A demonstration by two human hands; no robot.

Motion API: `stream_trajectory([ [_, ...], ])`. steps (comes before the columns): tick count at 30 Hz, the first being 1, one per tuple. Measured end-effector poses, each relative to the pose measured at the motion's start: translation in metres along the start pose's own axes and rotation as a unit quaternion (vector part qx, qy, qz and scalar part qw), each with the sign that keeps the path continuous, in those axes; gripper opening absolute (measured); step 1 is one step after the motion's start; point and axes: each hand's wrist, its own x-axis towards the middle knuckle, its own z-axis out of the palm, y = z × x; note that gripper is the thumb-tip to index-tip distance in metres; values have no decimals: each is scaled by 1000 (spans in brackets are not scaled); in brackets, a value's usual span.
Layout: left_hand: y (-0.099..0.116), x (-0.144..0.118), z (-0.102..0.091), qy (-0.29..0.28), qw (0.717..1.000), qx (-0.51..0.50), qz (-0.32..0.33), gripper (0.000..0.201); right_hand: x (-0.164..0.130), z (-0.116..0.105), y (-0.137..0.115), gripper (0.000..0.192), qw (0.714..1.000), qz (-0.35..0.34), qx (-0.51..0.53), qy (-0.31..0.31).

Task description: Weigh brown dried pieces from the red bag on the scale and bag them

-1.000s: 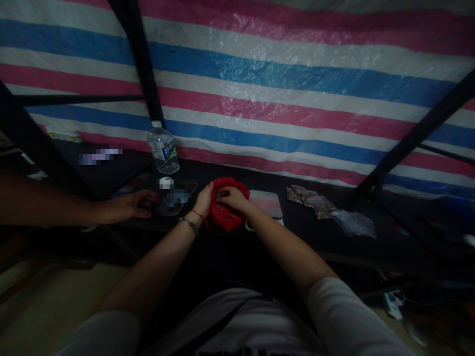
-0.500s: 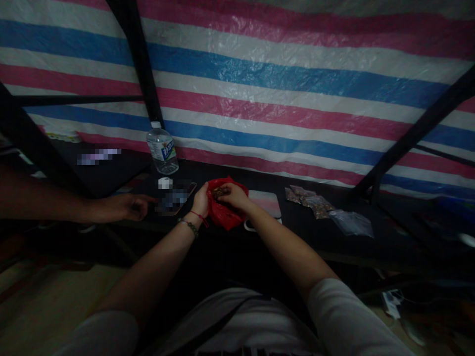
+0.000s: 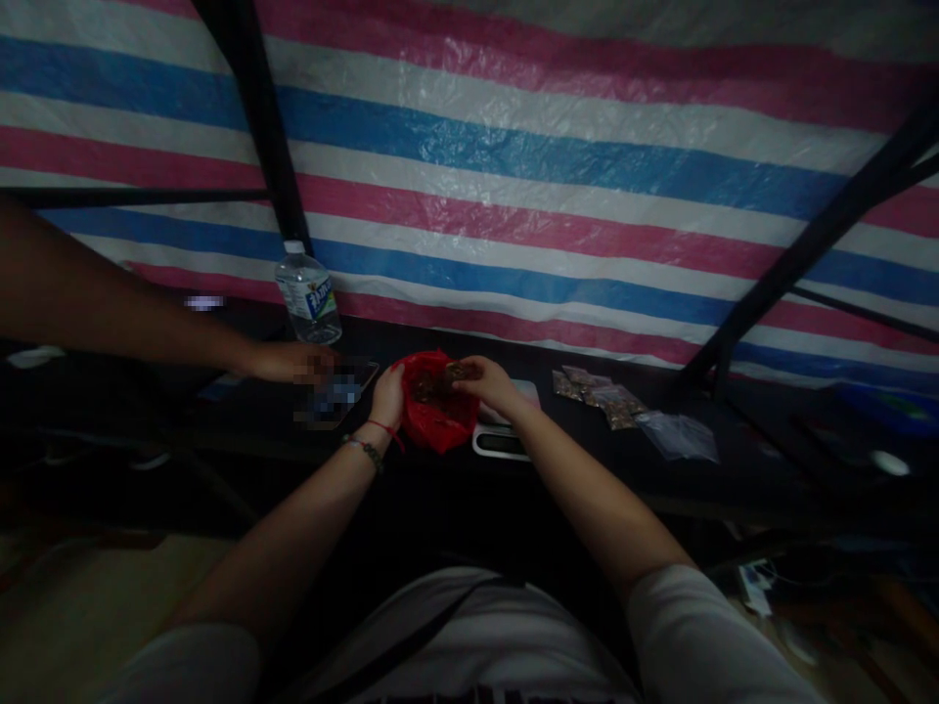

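A: Why does our left hand (image 3: pixel 388 399) grip the red bag (image 3: pixel 444 430) near the front of the desk (image 3: pixel 396 342)?
B: Probably to spread it open; our right hand (image 3: pixel 496 387) pinches brown pieces (image 3: pixel 461 372) above, beside the scale (image 3: pixel 502 444).

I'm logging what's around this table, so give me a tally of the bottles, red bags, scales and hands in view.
Bottle: 1
Red bag: 1
Scale: 1
Hands: 3 (the wearer's left hand and right hand, plus another person's hand)
Total: 6
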Motion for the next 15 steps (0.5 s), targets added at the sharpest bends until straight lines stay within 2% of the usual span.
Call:
stream_trajectory([
  [5, 2, 2, -7, 18, 985, 162, 56, 31, -20, -52, 18, 38, 991, 8, -108, 82],
  [9, 12, 2, -11, 30, 959, 253, 125, 49, -44, -82, 45, 37, 970, 21, -197, 142],
  [12, 29, -5, -7, 7, 914, 338, 224, 51, -55, -90, 66, 38, 964, 35, -216, 152],
  [15, 51, -16, 4, -67, 843, 451, 287, 32, -58, -90, 76, 38, 961, 30, -225, 157],
])
